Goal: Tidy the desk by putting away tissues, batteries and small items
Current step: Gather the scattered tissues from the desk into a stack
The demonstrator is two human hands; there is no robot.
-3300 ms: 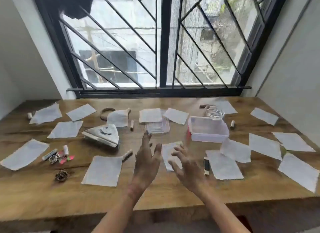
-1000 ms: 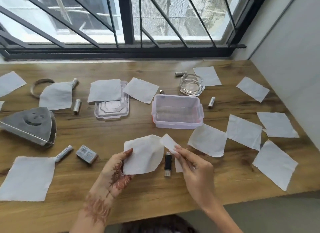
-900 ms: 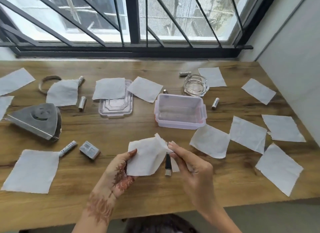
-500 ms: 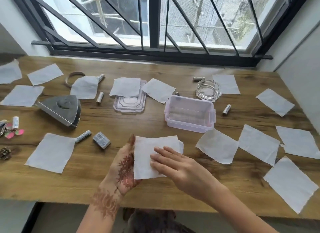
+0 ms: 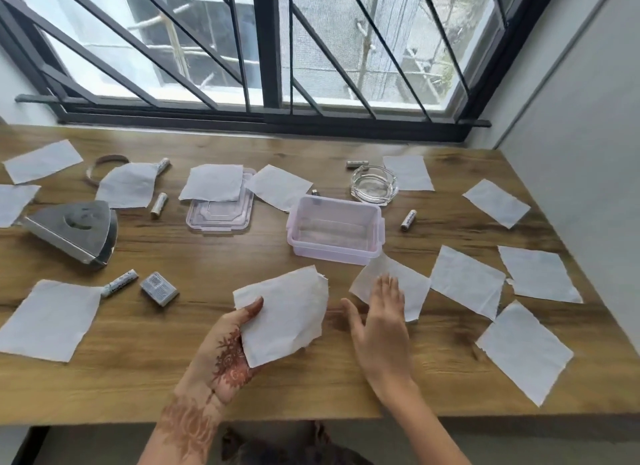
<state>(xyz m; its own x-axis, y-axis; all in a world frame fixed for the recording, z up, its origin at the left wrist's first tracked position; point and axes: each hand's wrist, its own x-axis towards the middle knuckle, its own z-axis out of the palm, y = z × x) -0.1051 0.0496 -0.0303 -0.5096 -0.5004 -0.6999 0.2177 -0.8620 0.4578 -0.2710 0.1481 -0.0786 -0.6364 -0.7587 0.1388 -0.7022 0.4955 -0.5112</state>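
the left hand (image 5: pixel 225 354) grips a tissue (image 5: pixel 287 321), thumb curled over its edge. the right hand (image 5: pixel 381 329) lays straight fingers (image 5: pixel 388 290) over a second tissue (image 5: pixel 415 291) on the desk (image 5: pixel 207 257), the clear plastic box (image 5: pixel 334 234) just beyond them.

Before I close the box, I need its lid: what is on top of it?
One tissue lies on the lid, covering its far half; the near half shows bare. Anything beneath the tissue is hidden.
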